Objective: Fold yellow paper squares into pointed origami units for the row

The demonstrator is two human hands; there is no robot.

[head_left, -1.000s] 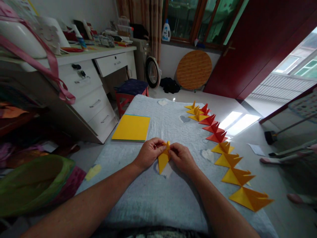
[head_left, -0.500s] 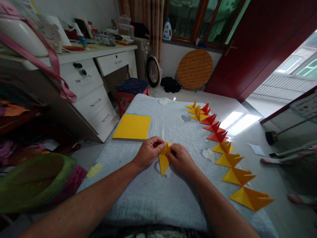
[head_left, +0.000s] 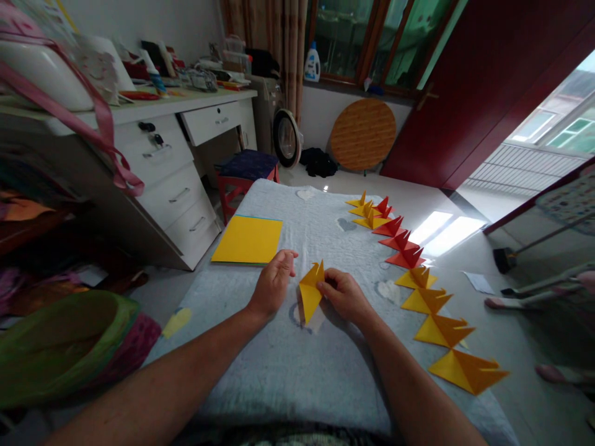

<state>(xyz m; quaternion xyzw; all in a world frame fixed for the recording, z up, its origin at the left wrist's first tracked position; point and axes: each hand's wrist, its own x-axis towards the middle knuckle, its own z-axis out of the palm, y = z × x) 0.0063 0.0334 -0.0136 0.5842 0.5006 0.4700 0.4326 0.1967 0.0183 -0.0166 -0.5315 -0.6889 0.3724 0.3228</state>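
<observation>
My right hand (head_left: 344,296) pinches a folded yellow paper piece (head_left: 310,290) by its right edge, holding it just above the pale blue cloth (head_left: 288,365). My left hand (head_left: 273,284) hovers a little to the left of the piece, fingers loosely apart and holding nothing. A stack of yellow square sheets (head_left: 248,240) lies on the cloth beyond my left hand. A row of several folded pieces (head_left: 421,300), yellow and orange-red, runs along the cloth's right side.
A white desk with drawers (head_left: 176,161) stands at the left, with a red stool (head_left: 242,176) beside it. A green bag (head_left: 60,341) sits at lower left. A round board (head_left: 363,134) leans against the far wall. A broom and someone's feet (head_left: 520,297) are at the right.
My left hand has let go of the folded yellow piece and moved left and away. The right hand alone now holds the piece, which has turned slightly.
</observation>
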